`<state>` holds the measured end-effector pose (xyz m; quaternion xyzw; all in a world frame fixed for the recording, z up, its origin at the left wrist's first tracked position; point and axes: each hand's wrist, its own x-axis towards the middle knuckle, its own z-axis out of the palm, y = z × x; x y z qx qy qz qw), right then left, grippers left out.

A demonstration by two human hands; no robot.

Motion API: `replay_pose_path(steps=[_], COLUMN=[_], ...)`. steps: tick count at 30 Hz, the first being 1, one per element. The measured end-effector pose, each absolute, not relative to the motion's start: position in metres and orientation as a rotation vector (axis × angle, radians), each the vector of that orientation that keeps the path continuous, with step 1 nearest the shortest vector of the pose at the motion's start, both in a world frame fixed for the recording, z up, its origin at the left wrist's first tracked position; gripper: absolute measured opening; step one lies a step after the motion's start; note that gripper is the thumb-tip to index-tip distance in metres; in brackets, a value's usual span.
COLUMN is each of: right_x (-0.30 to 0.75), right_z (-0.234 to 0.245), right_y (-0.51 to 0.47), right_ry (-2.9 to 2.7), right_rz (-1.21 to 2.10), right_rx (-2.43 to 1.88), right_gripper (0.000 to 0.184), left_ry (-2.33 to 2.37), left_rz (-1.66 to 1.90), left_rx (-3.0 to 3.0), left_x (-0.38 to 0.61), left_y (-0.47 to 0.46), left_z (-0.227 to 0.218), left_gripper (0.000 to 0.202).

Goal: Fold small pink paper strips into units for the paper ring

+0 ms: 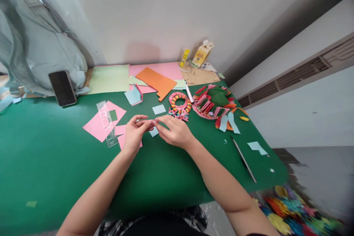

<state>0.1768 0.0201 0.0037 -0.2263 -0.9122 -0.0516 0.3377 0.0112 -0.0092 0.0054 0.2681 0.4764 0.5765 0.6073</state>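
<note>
My left hand (134,132) and my right hand (174,131) meet over the green tabletop, thumbs and fingertips pinched together. Whatever sits between the fingertips is too small and covered to make out. Just below them shows a light blue paper piece (153,132); whether it is held or lies on the table I cannot tell. Pink paper pieces (121,142) lie partly behind my left hand. A clear plastic ruler (111,140) rests across a pink paper square (94,126) to the left. Beyond the fingers is a light blue paper square (159,109).
A ring of folded paper (172,102) and a round folded-paper piece (204,112) stand behind my right hand. A cutter-like blade (243,158) lies at right. At the back are orange paper (156,81), a glue stick (184,58), a phone (62,88) and a backpack (41,40).
</note>
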Motion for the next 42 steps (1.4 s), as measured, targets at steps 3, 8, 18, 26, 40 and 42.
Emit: replay_pose_path(steps=[3,8,18,26,40,42], right_x=[0.1758,0.1745,0.1728,0.1730,0.1720,0.1723], right_z=[0.0038,0.0048,-0.0021,-0.0023,-0.0009,-0.0012], right_y=[0.0192,0.0165,0.0203,0.0199,0.0185,0.0187], right_ry=[-2.373,-2.132,-1.526,-1.509,-1.563,-1.543], right_rz=[-0.088,0.272,1.320,1.373,1.316,1.356], right_rx=[-0.589,-0.724,-0.973,-0.971,-0.964,-0.955], right_gripper=[0.019,0.016,0.028,0.029,0.023,0.024], left_ry=[1.124,1.126,1.202,1.222,1.238,1.229], left_rz=[1.330,1.344,1.302,1.290,1.330,1.326], left_rx=[0.650,0.763,0.896,0.902,0.928,0.936], left_x=[0.0120,0.0136,0.0126,0.0121,0.0140,0.0139], left_y=[-0.0095,-0.0109,-0.0114,-0.0125,-0.0126,-0.0131], left_z=[0.0051,0.0051,0.0053,0.0044,0.0028,0.0028], left_gripper=[0.046,0.042,0.034,0.035,0.037,0.037])
